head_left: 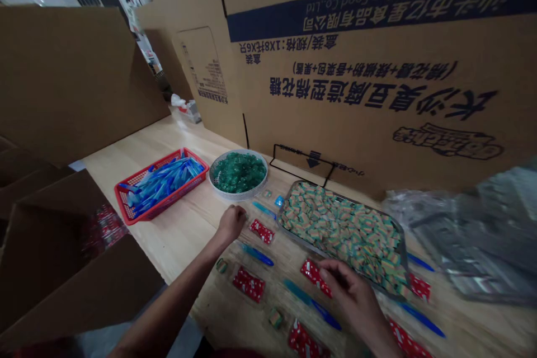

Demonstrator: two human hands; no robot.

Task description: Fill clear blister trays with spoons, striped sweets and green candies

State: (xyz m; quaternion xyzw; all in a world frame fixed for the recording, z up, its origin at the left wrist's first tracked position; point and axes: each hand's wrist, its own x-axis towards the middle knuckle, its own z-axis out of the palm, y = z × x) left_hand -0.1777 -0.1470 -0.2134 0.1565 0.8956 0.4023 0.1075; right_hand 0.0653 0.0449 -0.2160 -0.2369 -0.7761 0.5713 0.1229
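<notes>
My left hand [232, 225] is over the tabletop with its fingers pinched together; what they hold, if anything, is hidden. Just right of it lies a red packet with white spots [262, 231]. My right hand [350, 293] has thumb and fingers drawn together at the edge of another red packet [314, 275]; I cannot make out whether it grips it. Around the hands lie blue plastic pieces [258, 254], more red packets [249, 284] and small wrapped striped squares [276, 318]. Beside my right hand, a metal tray [406, 254] holds many striped squares.
A red basket [161, 213] of blue plastic pieces and a round white tray [239, 197] of green wrapped pieces stand at the back left. A large carton [361, 140] walls the far side. Clear plastic trays [470, 257] lie right; an open carton [121, 274] stands left.
</notes>
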